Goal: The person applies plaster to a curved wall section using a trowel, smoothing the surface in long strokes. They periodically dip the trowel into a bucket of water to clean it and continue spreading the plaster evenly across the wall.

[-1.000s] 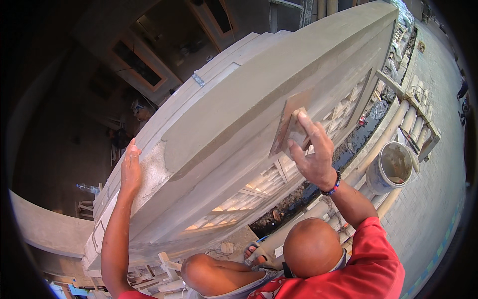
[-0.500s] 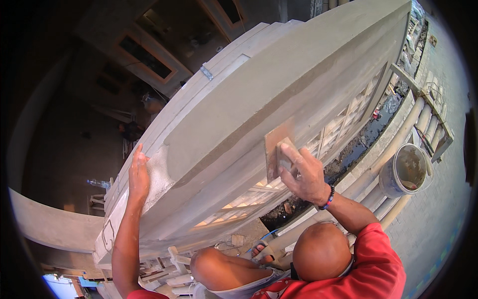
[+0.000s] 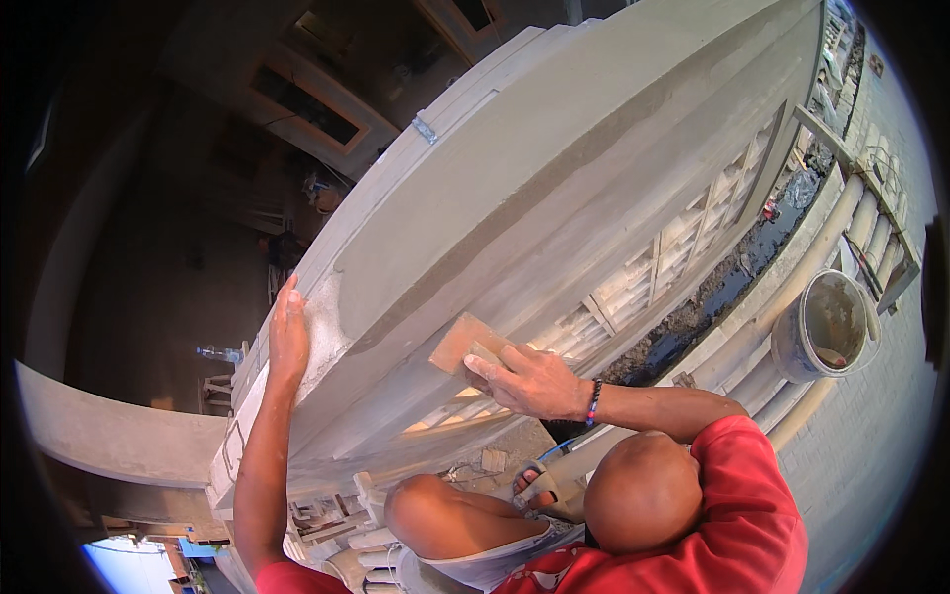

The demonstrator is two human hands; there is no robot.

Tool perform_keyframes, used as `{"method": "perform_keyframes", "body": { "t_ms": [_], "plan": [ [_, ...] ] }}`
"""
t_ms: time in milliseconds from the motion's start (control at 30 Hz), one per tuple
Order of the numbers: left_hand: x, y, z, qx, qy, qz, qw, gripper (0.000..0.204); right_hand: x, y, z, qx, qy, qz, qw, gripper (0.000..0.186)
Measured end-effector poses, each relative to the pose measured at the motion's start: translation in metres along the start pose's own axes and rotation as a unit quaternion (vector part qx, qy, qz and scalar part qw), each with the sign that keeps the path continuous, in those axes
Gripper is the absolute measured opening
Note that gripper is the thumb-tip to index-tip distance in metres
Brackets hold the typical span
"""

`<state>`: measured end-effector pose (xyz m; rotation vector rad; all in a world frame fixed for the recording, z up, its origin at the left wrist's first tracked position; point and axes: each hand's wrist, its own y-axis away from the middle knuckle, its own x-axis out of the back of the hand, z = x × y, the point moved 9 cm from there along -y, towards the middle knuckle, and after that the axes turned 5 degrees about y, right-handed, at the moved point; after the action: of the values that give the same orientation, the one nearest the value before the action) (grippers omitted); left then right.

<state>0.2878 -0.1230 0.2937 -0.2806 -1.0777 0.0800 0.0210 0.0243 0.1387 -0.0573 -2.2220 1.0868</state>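
My right hand (image 3: 534, 384) is closed on the handle of a flat, brownish plastering float (image 3: 458, 342). The float's face lies against the side of the grey plastered wall (image 3: 594, 213), a little below its edge, and its tilt is plain. My left hand (image 3: 288, 335) rests on the wall's near left end, fingers stretched out, with nothing held. Beside it is a rough pale patch (image 3: 325, 332), next to the smoother grey plaster on the top band.
A bucket (image 3: 787, 337) with grey residue stands at the right, beside long round poles (image 3: 807, 396). Below the wall runs a dark wet ditch (image 3: 683, 337). Lattice openings (image 3: 633, 277) pierce the wall's side. A clear bottle (image 3: 220, 353) lies beyond the left end.
My right hand has brought the float left and down along the wall's side, and its blade has turned. My left hand stays on the wall end; the whole view has shifted slightly.
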Motion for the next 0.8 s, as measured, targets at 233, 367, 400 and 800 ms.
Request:
{"method": "perform_keyframes", "body": {
  "t_ms": [233, 367, 400, 800],
  "plan": [
    [-0.001, 0.007, -0.023, 0.069, 0.055, -0.024, 0.996, 0.062, 0.178, -0.040, 0.090, -0.133, 0.031, 0.305, 0.942, 0.063],
    [-0.006, -0.006, -0.019, 0.040, 0.051, -0.021, 0.998, 0.062, 0.133, -0.037, 0.091, -0.115, 0.047, 0.252, 0.960, 0.064],
    [-0.007, -0.006, -0.020, 0.038, 0.048, -0.020, 0.998, 0.062, 0.105, -0.024, 0.081, -0.109, 0.056, 0.178, 0.976, 0.063],
    [0.003, 0.002, -0.010, 0.024, 0.027, 0.007, 0.999, 0.059, 0.337, -0.002, 0.252, -0.262, -0.049, 0.422, 0.866, 0.051]
  ]
}}
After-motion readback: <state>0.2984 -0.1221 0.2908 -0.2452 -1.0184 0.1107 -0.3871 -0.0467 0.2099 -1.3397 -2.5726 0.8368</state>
